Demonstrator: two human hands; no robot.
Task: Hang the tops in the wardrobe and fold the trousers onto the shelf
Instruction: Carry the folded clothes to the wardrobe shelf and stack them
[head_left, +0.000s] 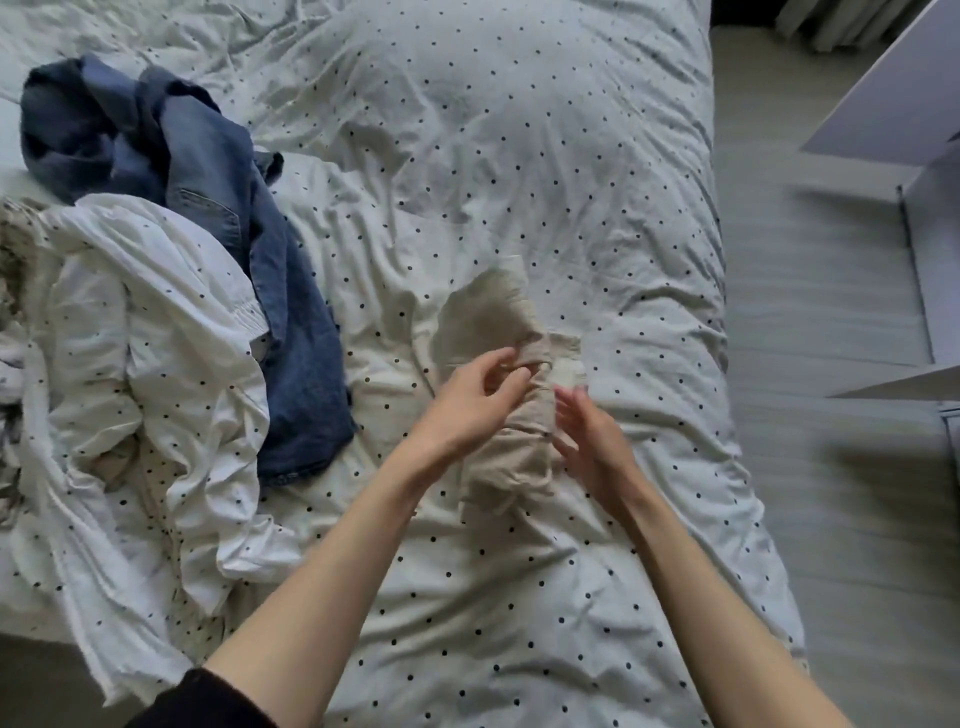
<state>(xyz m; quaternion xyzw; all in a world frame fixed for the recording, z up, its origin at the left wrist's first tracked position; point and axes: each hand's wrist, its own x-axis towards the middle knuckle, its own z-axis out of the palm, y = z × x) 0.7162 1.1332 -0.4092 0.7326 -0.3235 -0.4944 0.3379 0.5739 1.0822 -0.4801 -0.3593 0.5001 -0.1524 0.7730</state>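
While our left hand (467, 400) pinches the limp beige trousers (498, 364) and our right hand (592, 436) hovers spread-fingered, we judge the waistband the firmest hold.

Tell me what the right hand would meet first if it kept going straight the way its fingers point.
Probably the pale beige cloth garment lying on the dotted white duvet: the right hand points up-left at its bunched top, though depth is unclear.

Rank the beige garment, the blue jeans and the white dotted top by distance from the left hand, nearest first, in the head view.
1. Beige garment: pinched by the left hand, mid-bed.
2. Blue jeans: to that hand's left, on the duvet.
3. White dotted top: farther left, by the bed's edge.
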